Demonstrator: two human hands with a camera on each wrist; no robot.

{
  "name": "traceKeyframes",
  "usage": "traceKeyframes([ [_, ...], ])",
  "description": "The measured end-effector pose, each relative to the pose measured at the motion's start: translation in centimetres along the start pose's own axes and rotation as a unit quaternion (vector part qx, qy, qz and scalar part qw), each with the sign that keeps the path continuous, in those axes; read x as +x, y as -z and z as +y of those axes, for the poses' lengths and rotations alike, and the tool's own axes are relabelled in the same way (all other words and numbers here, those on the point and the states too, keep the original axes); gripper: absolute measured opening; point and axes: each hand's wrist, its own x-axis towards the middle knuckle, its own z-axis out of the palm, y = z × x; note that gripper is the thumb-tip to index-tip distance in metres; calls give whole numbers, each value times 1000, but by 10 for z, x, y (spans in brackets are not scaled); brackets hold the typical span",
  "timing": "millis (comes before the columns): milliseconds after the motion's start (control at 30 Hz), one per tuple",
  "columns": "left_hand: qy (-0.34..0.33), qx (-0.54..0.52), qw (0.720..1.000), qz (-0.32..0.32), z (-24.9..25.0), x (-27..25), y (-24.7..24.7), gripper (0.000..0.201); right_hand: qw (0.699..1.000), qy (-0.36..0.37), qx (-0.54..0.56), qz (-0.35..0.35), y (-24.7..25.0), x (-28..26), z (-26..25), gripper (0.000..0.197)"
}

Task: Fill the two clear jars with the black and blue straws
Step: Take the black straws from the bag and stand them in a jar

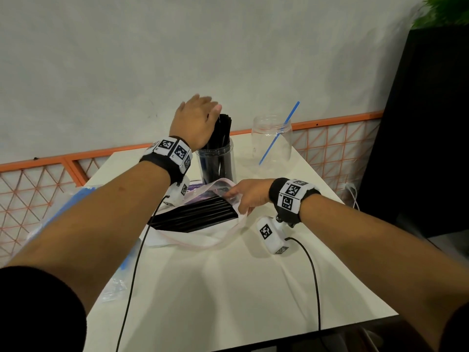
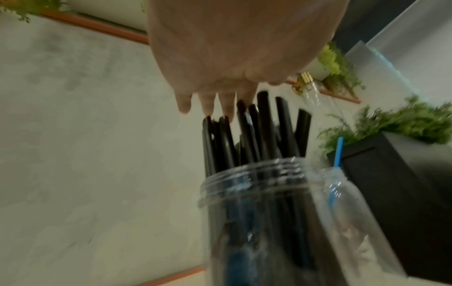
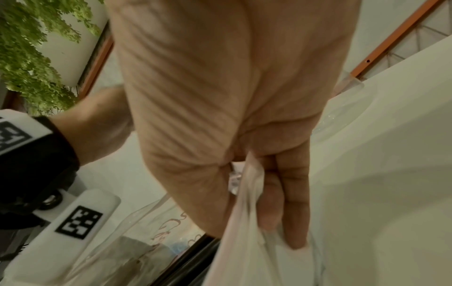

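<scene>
My left hand point(image 1: 196, 118) is held flat with straight fingers point(image 2: 208, 104) over the tops of several black straws point(image 1: 222, 130) that stand in a clear jar point(image 1: 217, 161); the fingertips seem to touch the straw ends point(image 2: 254, 123). To its right, a second clear jar point(image 1: 272, 141) holds one blue straw point(image 1: 279, 132). My right hand point(image 1: 250, 196) pinches the open edge of a clear plastic bag point(image 1: 225, 186) lying on the white table point(image 1: 215, 288). More black straws point(image 1: 195, 217) lie inside the bag. The right wrist view shows fingers point(image 3: 286, 203) curled on the bag film point(image 3: 239, 222).
A clear packet of blue straws point(image 1: 73, 199) lies at the table's left edge, partly hidden by my left forearm. Two black cables point(image 1: 313, 275) run toward the near edge. An orange mesh railing point(image 1: 337, 138) stands behind the table, with a black planter point(image 1: 426, 123) to the right.
</scene>
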Motion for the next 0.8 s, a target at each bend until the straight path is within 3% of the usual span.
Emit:
traceKeyframes([
  [67,-6,-46,996,76,10,-8,8,32,1000,1,2,3,0,1,1,68],
  [100,3,-94,993,77,17,-14,13,23,1000,1,4,5,0,1,1,67],
  [167,9,-153,988,-1,31,-30,17,12,1000,0,12,7,-2,1,1,67],
  [233,-21,-121,991,-56,41,-48,17,12,1000,-3,18,10,-2,2,1,67],
  [333,-65,-50,995,-49,47,-52,16,12,1000,-5,16,11,-1,2,0,67],
  [600,-31,-12,995,-98,42,-15,22,19,1000,-4,14,1,0,4,1,69],
  [800,-18,-59,993,-99,39,-27,26,13,1000,7,15,6,0,4,4,68],
])
